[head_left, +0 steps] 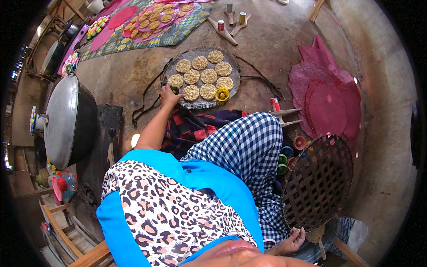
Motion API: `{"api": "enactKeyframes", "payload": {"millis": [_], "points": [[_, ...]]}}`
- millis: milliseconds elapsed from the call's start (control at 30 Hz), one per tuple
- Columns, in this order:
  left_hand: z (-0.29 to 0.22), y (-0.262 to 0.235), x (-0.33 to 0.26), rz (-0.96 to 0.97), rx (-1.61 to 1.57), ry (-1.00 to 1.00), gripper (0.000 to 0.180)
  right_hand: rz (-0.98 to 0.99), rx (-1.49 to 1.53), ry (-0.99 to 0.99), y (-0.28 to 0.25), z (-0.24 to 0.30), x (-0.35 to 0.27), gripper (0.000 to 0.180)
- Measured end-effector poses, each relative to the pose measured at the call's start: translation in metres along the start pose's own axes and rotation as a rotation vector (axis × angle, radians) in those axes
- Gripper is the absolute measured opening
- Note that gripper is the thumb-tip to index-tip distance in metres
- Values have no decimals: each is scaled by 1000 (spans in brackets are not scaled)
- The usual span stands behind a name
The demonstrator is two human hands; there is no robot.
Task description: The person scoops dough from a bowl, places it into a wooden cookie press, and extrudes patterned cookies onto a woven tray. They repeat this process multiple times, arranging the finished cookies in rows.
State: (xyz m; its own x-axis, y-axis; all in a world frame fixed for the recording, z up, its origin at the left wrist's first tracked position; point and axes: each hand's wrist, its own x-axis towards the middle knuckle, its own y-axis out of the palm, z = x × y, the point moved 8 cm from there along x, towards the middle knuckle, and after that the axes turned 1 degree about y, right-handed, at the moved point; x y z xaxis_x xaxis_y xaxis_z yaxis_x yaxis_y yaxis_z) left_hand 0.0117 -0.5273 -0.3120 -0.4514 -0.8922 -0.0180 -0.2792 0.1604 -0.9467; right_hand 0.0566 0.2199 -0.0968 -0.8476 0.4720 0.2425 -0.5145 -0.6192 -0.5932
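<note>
A round grey tray bears several flat, round, pale noodle-like cakes in rows. My left hand reaches to the tray's near left edge, its thumb and fingers around a small dark green ring mould. Beside the nearest row of cakes, a yellow ring mould rests on the tray, with something pale inside. Low on the right, my right hand is curled, fingertips together beside the lower rim of a dark woven basket. Whether it grips the rim or something small is unclear.
A large lidded pot stands at left. Further cakes lie on pink sheets over a patterned mat. Wooden stands with cans are behind the tray. Maroon cloths, a red can and colourful cups are at right.
</note>
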Motion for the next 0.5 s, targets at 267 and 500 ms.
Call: {"api": "enactKeyframes", "payload": {"millis": [267,500], "points": [[29,-7,23,-203,-153,-241,46,-23,-31,54,-10,-3,-1,23],[47,-2,81,-104,-78,-374,24,33,-101,55,-3,6,1,22]]}}
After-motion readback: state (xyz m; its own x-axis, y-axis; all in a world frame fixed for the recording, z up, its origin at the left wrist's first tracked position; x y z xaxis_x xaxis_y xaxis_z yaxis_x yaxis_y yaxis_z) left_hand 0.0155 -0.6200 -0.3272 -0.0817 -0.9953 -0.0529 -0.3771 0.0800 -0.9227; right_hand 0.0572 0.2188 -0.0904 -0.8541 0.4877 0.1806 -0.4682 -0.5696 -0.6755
